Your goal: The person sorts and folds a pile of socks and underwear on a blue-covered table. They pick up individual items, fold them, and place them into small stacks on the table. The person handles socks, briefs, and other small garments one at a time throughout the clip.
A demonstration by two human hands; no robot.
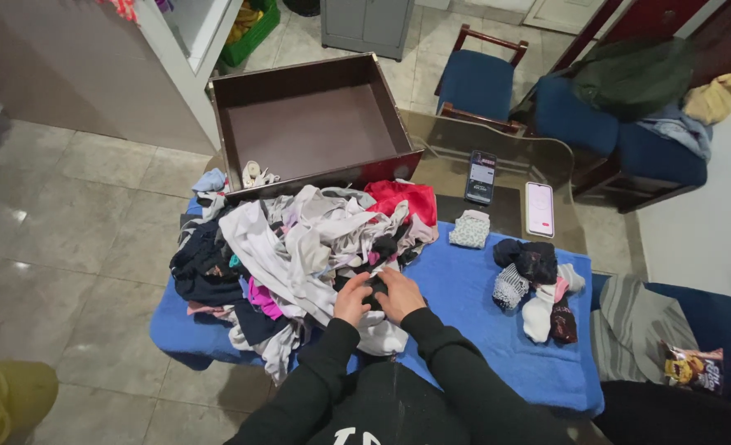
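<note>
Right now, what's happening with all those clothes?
A person in black sleeves has both hands, left hand and right hand, on a dark piece of clothing at the near edge of a big mixed clothes pile on a blue cloth. Some socks sit apart to the right. A drawer behind the pile is almost empty.

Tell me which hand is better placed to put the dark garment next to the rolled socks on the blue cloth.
Probably the right hand. Both hands grip the dark garment at the edge of the clothes pile, but the rolled socks lie on the right-hand side, so the left hand would have to cross over.
</note>
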